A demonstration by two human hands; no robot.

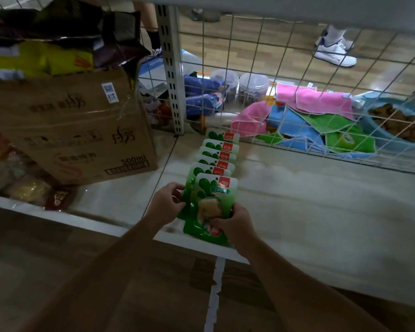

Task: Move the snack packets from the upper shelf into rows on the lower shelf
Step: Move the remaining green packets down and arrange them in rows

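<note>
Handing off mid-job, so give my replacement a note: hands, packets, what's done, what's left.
Left hand pinches the left edge of the front packet; right hand grips its lower end.
Row of green packets lies overlapped on the lower shelf, right of the cardboard box.
Done: one row, reaching the front edge.
Left: release this packet, then start rows on the bare shelf to the right; remaining stock not in view.

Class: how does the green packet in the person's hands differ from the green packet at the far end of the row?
The held packet is gripped by the left hand and right hand; the far packet lies untouched on the shelf. The held packet shows most of its front; the far packet is mostly covered by its neighbour. Both have the same green design with a red label.
</note>
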